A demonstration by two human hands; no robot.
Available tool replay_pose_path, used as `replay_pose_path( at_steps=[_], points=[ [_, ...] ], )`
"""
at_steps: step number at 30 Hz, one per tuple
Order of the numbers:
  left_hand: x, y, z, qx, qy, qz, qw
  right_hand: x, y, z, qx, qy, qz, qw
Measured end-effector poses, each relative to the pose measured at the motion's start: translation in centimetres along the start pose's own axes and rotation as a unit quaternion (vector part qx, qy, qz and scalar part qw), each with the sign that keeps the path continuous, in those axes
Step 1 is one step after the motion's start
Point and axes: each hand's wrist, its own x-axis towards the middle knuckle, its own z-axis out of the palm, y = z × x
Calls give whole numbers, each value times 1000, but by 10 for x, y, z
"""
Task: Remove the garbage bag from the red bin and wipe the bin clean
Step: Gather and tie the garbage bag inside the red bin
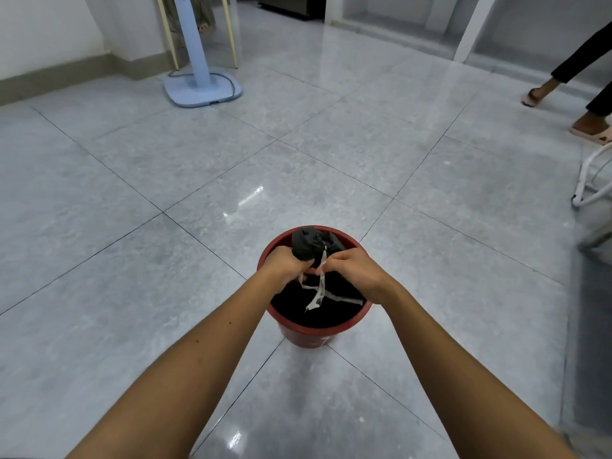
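I see the black garbage bag (309, 246) bunched in the red bin (311, 332), left hand (284, 265) fingers clenched round its neck at nine o'clock, right hand (354, 270) fingers pinching its white tie strip (321, 286)

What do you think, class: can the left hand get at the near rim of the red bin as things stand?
Probably yes. The left hand grips the gathered garbage bag over the red bin; nothing lies between it and the near rim, though it would need to release the bag.

Glossy grey tiled floor (132, 180). On it: red bin (309, 336) up front, blue fan base (202, 89) far left, white frame (592, 190) right edge.
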Motion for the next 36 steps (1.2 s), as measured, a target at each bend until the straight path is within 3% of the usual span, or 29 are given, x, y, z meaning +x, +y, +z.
replay_pose_path(
  at_steps=[4, 8, 15, 20, 25, 30, 36],
  points=[
    [3, -1, 0, -71, -17, -63, 995, 2, 1, -11, -2, -43, 8, 999],
    [1, -4, -2, -235, -48, -97, 966, 5, -1, -11, 30, -50, 7, 998],
    [-1, -5, -6, -191, -66, -69, 977, 7, 2, -9, 64, -26, 22, 997],
    [-1, -11, -6, -238, -83, -30, 967, 11, 0, -9, 69, -15, 42, 997],
    [-2, -15, -4, -141, -78, 8, 987, 15, 3, -6, 106, 2, 49, 993],
    [-3, -15, -1, -234, -105, -1, 967, 16, 0, -4, 126, 11, 37, 991],
    [0, -8, 8, -298, -71, -53, 951, 18, 7, 3, 147, 30, 61, 987]
  ],
)
